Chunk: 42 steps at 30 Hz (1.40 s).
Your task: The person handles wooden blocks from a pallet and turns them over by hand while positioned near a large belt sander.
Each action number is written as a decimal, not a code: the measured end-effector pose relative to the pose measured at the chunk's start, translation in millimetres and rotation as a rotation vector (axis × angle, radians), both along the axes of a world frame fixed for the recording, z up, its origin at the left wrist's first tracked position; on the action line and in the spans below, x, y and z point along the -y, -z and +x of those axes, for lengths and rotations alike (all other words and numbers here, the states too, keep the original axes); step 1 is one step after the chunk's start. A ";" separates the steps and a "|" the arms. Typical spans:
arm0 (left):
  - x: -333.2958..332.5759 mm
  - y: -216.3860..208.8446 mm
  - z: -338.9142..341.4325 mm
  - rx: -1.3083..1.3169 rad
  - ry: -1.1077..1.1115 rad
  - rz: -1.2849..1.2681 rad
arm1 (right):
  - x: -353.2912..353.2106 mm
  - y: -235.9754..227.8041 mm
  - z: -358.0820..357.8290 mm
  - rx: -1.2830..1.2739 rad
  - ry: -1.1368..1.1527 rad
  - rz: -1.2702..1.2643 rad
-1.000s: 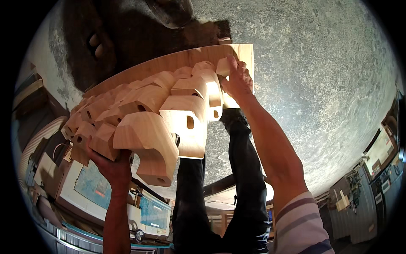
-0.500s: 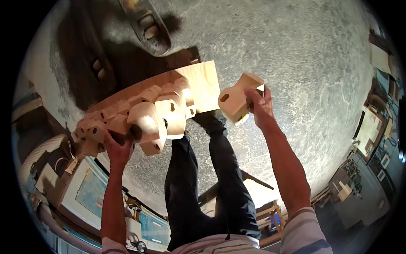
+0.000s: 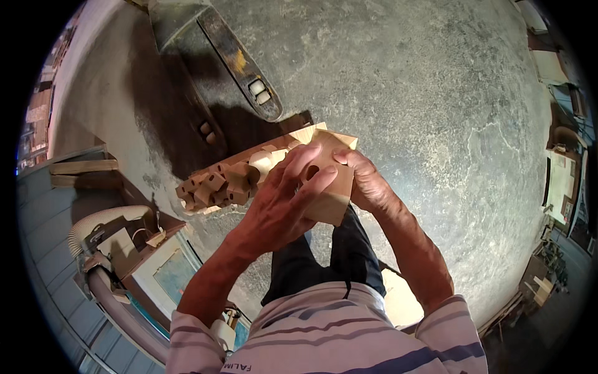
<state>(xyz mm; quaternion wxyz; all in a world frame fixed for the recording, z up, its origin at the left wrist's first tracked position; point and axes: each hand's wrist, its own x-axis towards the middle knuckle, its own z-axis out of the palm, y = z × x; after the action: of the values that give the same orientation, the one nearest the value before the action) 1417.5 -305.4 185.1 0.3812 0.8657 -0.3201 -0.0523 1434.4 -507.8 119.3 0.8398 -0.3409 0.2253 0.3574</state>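
A pale wooden block [image 3: 334,201] with a slotted hole in its face is up in front of me, between both hands. My right hand [image 3: 369,181] grips its right side, thumb on the face. From the left, my left hand [image 3: 269,209] lies over the block with bent fingers, the fingertips beside the hole; part of the block is hidden under them. Below and to the left, several similar wooden blocks with holes [image 3: 235,182] lie heaped on a wooden board [image 3: 309,133], partly covered by my left hand.
Beyond the board lies a dark metal pallet-jack fork [image 3: 225,47] with pale rollers, on the rough concrete floor [image 3: 423,81]. At the left are a ribbed hose [image 3: 103,221] and a machine with a pale blue panel [image 3: 169,278]. Benches and tools line the right edge.
My left hand has left the heaped blocks and come over to the single block. My right hand has brought that block inward, in front of me.
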 end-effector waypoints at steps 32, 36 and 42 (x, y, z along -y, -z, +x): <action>-11.6 -60.1 -25.4 -1.016 -0.285 -1.243 | -93.3 -128.3 -106.7 0.609 0.465 -0.632; -10.5 -59.1 -25.9 -1.002 -0.300 -1.235 | -82.0 -129.6 -113.7 0.693 0.496 -0.744; -9.0 -54.5 -34.0 -1.019 -0.363 -1.228 | -71.9 -130.6 -117.6 0.856 0.600 -0.909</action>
<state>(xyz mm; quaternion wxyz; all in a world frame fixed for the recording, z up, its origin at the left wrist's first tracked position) 1383.5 -296.4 239.6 0.8887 0.4109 0.0659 -0.1923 1316.8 -436.0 250.0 0.6912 -0.6929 0.0862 -0.1862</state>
